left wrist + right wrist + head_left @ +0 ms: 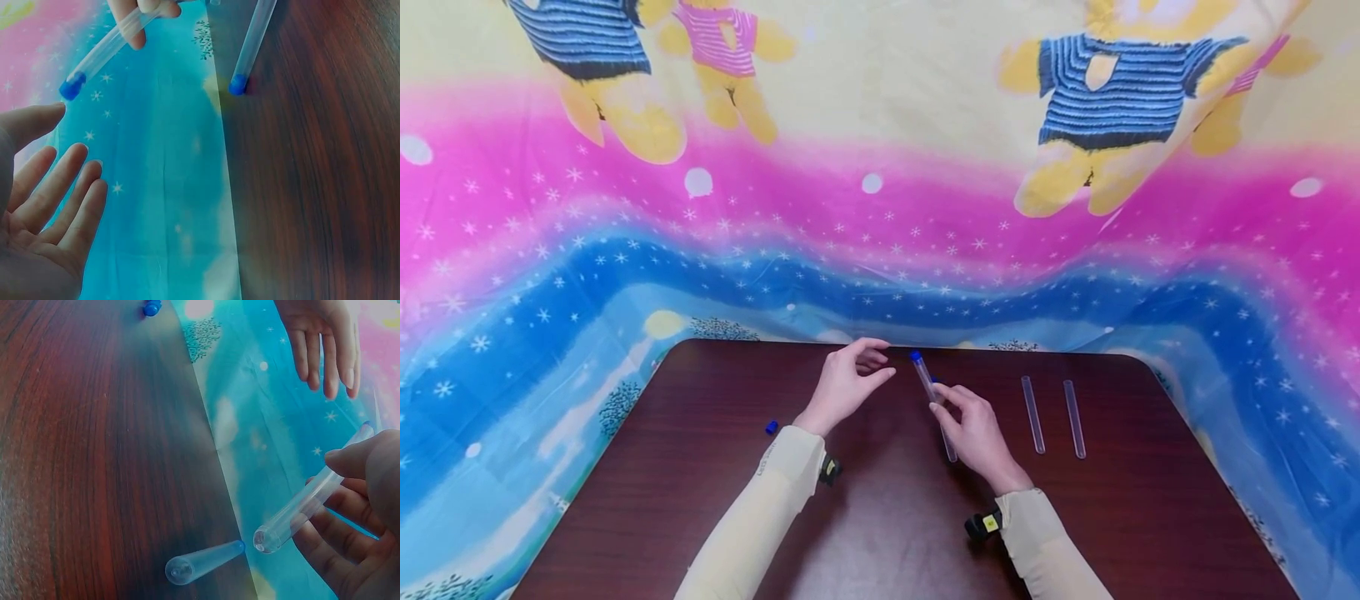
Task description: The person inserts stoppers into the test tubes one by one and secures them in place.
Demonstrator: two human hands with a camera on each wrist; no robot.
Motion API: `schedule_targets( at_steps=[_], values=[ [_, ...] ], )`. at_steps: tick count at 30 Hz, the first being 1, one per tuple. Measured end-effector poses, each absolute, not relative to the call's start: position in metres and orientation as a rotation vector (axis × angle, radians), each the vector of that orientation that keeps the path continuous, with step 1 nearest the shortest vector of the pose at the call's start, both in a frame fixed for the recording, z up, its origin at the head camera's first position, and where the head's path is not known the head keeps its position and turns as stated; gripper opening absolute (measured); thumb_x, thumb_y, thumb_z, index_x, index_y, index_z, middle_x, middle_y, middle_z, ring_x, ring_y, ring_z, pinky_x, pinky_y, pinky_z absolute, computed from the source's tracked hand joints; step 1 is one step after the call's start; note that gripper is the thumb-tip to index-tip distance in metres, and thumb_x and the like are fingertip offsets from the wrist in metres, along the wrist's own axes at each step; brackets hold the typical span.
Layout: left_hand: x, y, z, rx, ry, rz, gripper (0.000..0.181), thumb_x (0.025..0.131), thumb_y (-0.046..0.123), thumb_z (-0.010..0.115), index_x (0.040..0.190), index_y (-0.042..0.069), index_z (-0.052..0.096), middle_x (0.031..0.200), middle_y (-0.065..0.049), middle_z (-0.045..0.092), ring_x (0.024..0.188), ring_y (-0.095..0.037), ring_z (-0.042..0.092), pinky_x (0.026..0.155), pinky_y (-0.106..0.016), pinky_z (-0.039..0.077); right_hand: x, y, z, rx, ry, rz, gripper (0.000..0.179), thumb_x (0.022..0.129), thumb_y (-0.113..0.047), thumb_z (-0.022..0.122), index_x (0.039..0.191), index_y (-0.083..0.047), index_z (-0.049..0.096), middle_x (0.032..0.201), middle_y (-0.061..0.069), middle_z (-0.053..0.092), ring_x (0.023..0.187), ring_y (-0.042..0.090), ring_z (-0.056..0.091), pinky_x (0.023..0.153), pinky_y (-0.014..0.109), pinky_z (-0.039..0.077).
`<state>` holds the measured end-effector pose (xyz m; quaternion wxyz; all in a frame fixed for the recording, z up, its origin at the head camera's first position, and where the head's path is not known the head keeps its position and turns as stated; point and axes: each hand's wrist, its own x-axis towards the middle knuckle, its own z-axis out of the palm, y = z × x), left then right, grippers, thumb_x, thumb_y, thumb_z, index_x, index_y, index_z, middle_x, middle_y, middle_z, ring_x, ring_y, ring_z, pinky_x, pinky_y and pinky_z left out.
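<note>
My right hand (973, 425) pinches a clear plastic test tube (306, 503) between thumb and fingers, partway along its length. A blue cap (73, 86) closes the tube's far end, which is raised and tilted toward my left hand. My left hand (844, 383) hovers to the left of that cap, fingers extended and apart, with nothing in it. Behind the right hand, a second test tube (206, 562) with a blue cap lies on the table, partly hidden by that hand in the head view.
Two test tubes without caps, one nearer (1033, 415) and one farther right (1074, 419), lie side by side on the dark wooden table (880, 533). A loose blue cap (771, 427) sits left of the left wrist. A printed curtain (850, 233) hangs behind the table's far edge.
</note>
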<state>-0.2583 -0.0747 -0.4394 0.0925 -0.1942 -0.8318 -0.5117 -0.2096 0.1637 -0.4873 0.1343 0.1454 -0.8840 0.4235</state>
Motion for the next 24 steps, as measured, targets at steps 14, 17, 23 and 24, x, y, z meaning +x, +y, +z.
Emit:
schedule_targets(
  at_steps=[14,17,23,24],
  values=[
    [-0.259,-0.088,-0.439,-0.555,-2.477,-1.5,0.036,0.089,0.017,0.082,0.123,0.014,0.07,0.105,-0.004,0.073,0.097,-0.02,0.07,0.09,-0.04,0.055,-0.208,0.173,-0.491,0.381,-2.569,1.271,0.033,0.097,-0.012,0.072,0.13,-0.01,0.069,0.094,-0.003,0.064,0.069,0.019,0.058,0.057,0.029,0.051],
    [-0.259,-0.091,-0.44,-0.54,-2.477,-1.494,0.036,0.088,0.017,0.083,0.122,0.014,0.07,0.104,-0.004,0.074,0.095,-0.018,0.071,0.089,-0.04,0.056,-0.208,0.174,-0.491,0.383,-2.559,1.255,0.033,0.097,-0.011,0.072,0.129,-0.01,0.07,0.094,-0.002,0.065,0.073,0.018,0.06,0.062,0.03,0.052],
    [-0.258,-0.1,-0.444,-0.532,-2.468,-1.5,0.036,0.087,0.015,0.083,0.121,0.012,0.071,0.101,-0.006,0.074,0.094,-0.021,0.071,0.089,-0.045,0.056,-0.208,0.178,-0.491,0.355,-2.55,1.259,0.032,0.095,-0.009,0.074,0.127,-0.011,0.071,0.094,0.0,0.067,0.077,0.02,0.063,0.067,0.031,0.054],
    [-0.258,-0.102,-0.444,-0.531,-2.47,-1.497,0.036,0.088,0.015,0.083,0.121,0.011,0.071,0.101,-0.007,0.074,0.094,-0.021,0.071,0.089,-0.045,0.056,-0.208,0.179,-0.491,0.348,-2.552,1.261,0.032,0.095,-0.01,0.074,0.127,-0.011,0.071,0.094,0.0,0.067,0.078,0.021,0.063,0.067,0.031,0.054]
  ],
)
